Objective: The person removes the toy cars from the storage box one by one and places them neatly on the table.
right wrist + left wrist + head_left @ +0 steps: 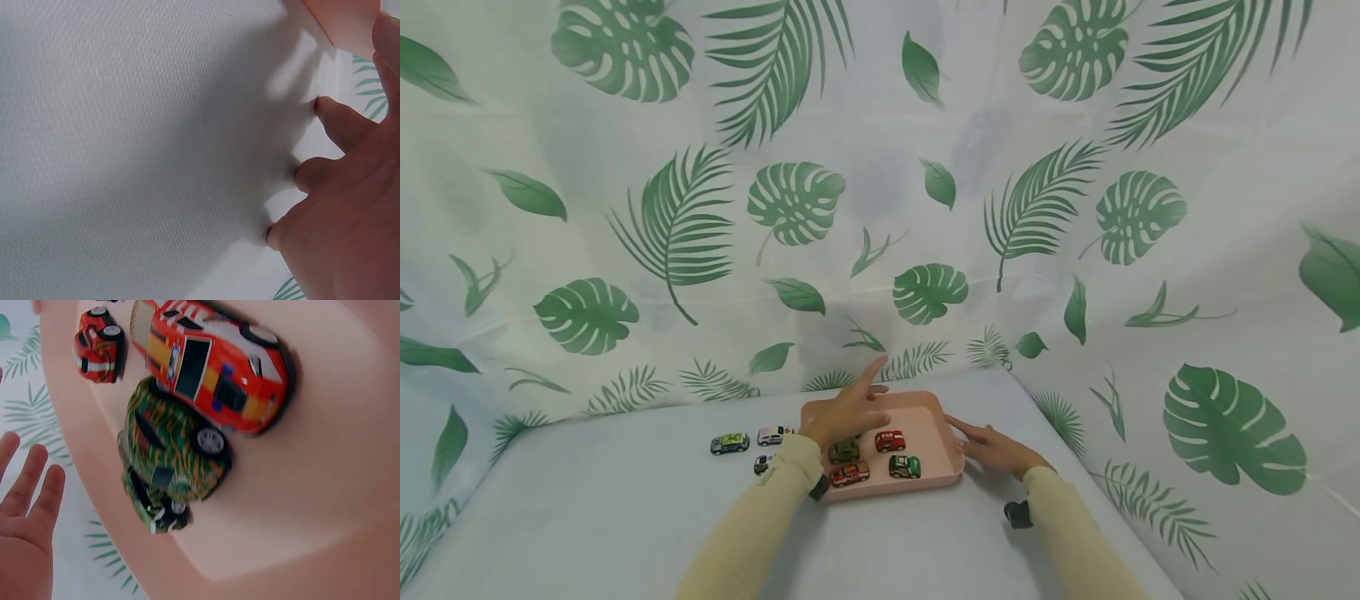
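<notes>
1. Left hand (844,414): held above the left part of the pink tray (931,429). Fingers extended and spread, grasping nothing.
2. Right hand (1000,452): at the tray's right side. Fingers spread, not clenched; in the right wrist view three fingertips rest on the white table (587,517) and another digit is at the tray's side, though whether it presses there cannot be told.
3. Tray: on the table, near the back wall, toy cars inside, all on their wheels.
4. Tray contents, left side: camouflage car (844,452) just beside the orange-red car (850,474); a small green car (156,506) next to the camouflage one in the left wrist view, mostly hidden by the hand from the head view.
5. Tray contents, nearer the middle: red car (890,441), and a green-and-white car (904,466) on its near side.
6. On the table, left of the tray: blue-and-yellow car (730,443), white-and-pink car (773,435), white-and-black car (763,463) partly behind the left sleeve (737,533).
7. Surround: white cloth (880,125) with green leaf print.
</notes>
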`<state>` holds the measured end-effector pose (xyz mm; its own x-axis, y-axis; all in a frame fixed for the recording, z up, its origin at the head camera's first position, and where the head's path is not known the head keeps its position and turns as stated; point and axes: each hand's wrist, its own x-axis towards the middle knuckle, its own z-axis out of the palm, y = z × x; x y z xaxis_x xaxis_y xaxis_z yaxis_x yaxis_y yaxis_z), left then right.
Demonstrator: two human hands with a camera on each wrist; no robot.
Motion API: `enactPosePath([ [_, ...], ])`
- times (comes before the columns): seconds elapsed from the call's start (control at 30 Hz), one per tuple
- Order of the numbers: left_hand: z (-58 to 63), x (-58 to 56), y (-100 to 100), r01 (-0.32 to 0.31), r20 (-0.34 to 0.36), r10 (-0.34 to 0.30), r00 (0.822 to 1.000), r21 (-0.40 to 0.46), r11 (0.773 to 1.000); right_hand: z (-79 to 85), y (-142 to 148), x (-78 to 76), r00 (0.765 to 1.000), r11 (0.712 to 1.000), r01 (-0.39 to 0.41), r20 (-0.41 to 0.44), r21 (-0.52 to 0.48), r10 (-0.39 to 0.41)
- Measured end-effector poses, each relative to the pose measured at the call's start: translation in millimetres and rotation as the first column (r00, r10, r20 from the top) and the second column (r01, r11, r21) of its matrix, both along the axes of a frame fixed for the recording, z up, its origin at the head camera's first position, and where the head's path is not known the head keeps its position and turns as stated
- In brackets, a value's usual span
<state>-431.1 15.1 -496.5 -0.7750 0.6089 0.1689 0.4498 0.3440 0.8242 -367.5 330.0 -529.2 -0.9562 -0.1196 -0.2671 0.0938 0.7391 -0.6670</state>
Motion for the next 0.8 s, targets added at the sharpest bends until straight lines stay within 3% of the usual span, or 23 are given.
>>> enactPosePath([
  [0.13,-4.2,-1.1,6.6,0.014,0.003,-0.014,1.0,-0.017,1.0,1.0,-0.3,1.5,1.0,1.0,0.002,0.006,-0.006,-0.002],
  [0.53,-9.8,-5.9,17.3,0.029,-0.098,-0.044,0.994,-0.15,0.988,0.6,-0.8,0.6,1.0,1.0,0.014,0.008,0.006,-0.014],
  [0.8,-10.3,-10.2,19.0,0.039,-0.081,-0.054,0.995,-0.174,0.984,-2.9,-0.5,-0.9,1.0,1.0,0.024,0.014,0.001,-0.024],
])
